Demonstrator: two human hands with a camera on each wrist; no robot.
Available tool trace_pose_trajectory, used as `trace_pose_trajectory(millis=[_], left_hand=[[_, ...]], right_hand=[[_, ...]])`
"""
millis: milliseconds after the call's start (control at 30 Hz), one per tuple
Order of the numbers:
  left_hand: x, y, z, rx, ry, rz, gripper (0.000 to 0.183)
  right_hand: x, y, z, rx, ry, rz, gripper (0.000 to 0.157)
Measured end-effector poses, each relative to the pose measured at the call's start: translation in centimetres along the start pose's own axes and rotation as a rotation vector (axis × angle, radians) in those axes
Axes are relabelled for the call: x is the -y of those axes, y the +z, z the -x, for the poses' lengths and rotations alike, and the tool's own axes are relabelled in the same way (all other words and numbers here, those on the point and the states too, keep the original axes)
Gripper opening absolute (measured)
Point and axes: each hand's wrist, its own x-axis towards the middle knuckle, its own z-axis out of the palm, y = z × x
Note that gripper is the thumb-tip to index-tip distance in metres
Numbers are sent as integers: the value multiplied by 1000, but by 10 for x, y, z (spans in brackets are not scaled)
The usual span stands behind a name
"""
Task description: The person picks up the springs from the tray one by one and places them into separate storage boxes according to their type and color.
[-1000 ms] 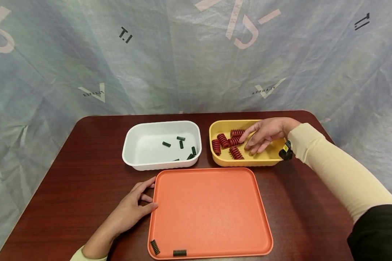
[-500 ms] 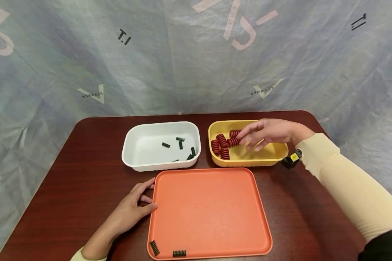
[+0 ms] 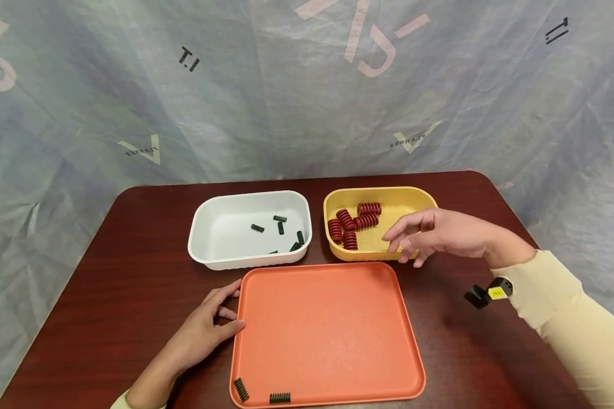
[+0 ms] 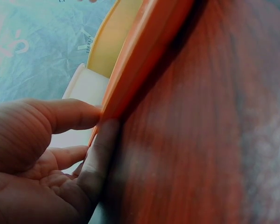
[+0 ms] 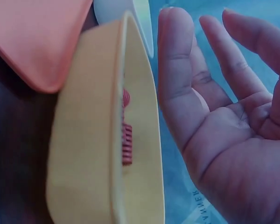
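My left hand (image 3: pixel 203 325) rests at the left side of an orange tray (image 3: pixel 327 335), its thumb and fingertips touching the edge. Close up in the left wrist view, the fingertips (image 4: pixel 94 115) meet the tray's rim. Two dark green coil springs lie in the tray, one in the near left corner (image 3: pixel 241 389) and one along the front edge (image 3: pixel 279 397). My right hand (image 3: pixel 442 236) hovers over the front right of a yellow bin (image 3: pixel 389 193), fingers loosely bent and holding nothing. Several red coil springs (image 3: pixel 366 221) sit in that bin's left half.
Left of the yellow bin stands a white bin (image 3: pixel 220 227) with several small dark green springs (image 3: pixel 280 228) toward its right side. All rest on a dark red-brown wooden table (image 3: pixel 112 295), with a grey printed cloth (image 3: pixel 266 113) hanging behind.
My right hand has drawn back from inside the yellow bin toward the near right. A red spring near the bin's front now lies farther left, among the others. The left hand stays put.
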Motion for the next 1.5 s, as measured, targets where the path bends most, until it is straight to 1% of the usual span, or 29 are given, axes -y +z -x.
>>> trace_pose_trajectory(millis=[100, 167, 300, 400, 567, 733, 933, 1033, 1133, 1233, 1300, 1400, 1500], left_hand=[[0, 0, 0, 0, -2, 4, 76], [0, 1, 0, 3, -5, 5, 76], [1, 1, 0, 4, -14, 8, 76], [1, 0, 0, 4, -12, 9, 76], [0, 0, 0, 7, -13, 12, 76], [0, 0, 1, 7, -23, 12, 76], [0, 0, 1, 6, -17, 12, 75], [0, 0, 0, 7, -5, 12, 75], [0, 1, 0, 9, 11, 14, 75], [-1, 2, 0, 11, 13, 19, 75], [-1, 1, 0, 13, 10, 21, 75], [-2, 0, 0, 11, -2, 22, 76], [-3, -1, 0, 14, 3, 14, 76]], right_hand=[[-4, 14, 6, -21, -14, 12, 29], [-8, 23, 9, -44, -15, 43, 29], [-17, 41, 14, -94, 3, 119, 30], [-26, 54, 18, -130, 14, 150, 35], [-42, 68, 27, -208, 47, 133, 46], [-51, 79, 34, -317, 104, 130, 54], [-64, 94, 31, -433, 151, 107, 68], [-70, 100, 28, -479, 147, 113, 73], [-73, 105, 25, -521, 143, 141, 77], [-76, 109, 21, -547, 146, 193, 79], [-77, 111, 19, -548, 147, 220, 80], [-78, 113, 17, -529, 142, 246, 80], [-79, 113, 16, -499, 129, 247, 78]])
